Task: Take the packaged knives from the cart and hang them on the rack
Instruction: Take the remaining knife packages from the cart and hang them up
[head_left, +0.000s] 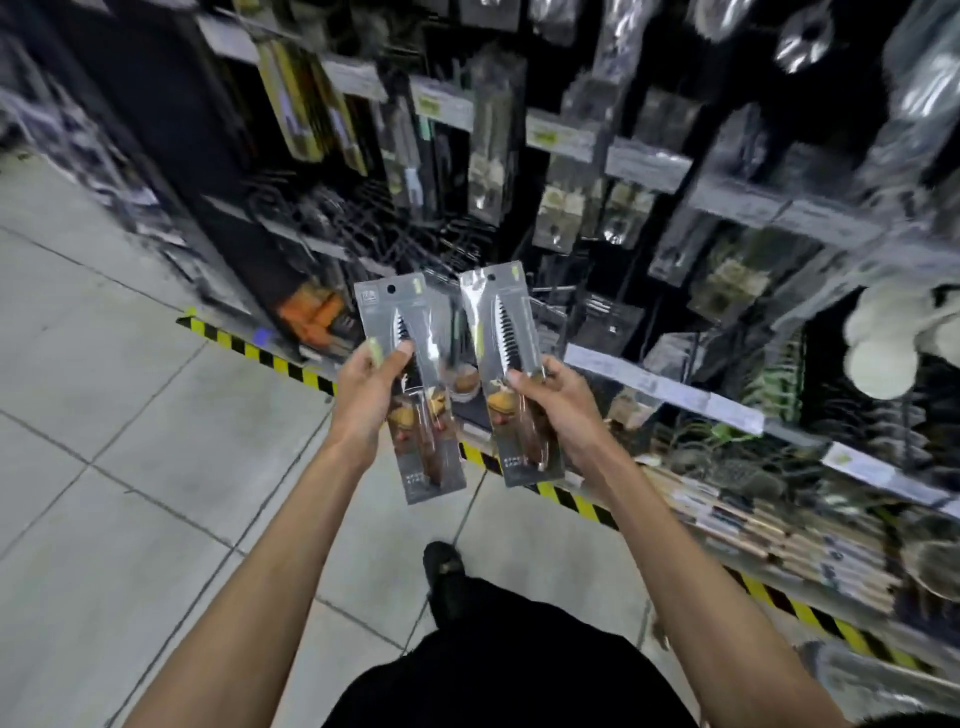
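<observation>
The left hand (371, 384) pinches one packaged knife (410, 389) at mid-card, and the right hand (553, 400) clamps another packaged knife (519, 374) likewise, both upright before the rack's bare hooks (415, 234). The cards look light, stiff and slick; holding nearer the top hole should steady threading.
</observation>
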